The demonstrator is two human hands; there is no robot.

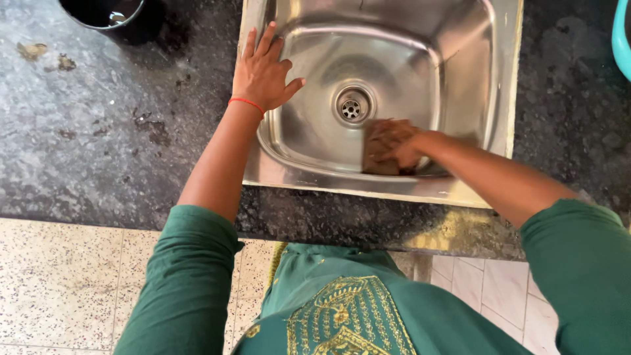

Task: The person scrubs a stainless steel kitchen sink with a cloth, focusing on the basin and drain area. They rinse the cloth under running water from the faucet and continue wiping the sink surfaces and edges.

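- While the view looks down from the head, the nearest thing is the person's green garment with gold embroidery (342,315), above a pale speckled tile floor (59,283).
- Next comes the dark grey speckled stone table (98,144), which carries the square stainless steel sink (460,72); some brown scraps and stains lie on its left part.
- Inside the basin, at its near wall, the right hand (397,144) has its fingers curled and pressed together on a brown scrubbing pad (378,148), which touches the steel bottom just beside the round metal drain (351,105). This hand is blurred.
- Left of the basin, the left hand (263,72) lies flat on the sink rim with fingers spread apart, holding nothing; a thin red thread bracelet (246,102) goes around its wrist.
- Farthest, a black round container (112,16) stands at the top left, and a light blue curved edge (620,39) shows at the top right.
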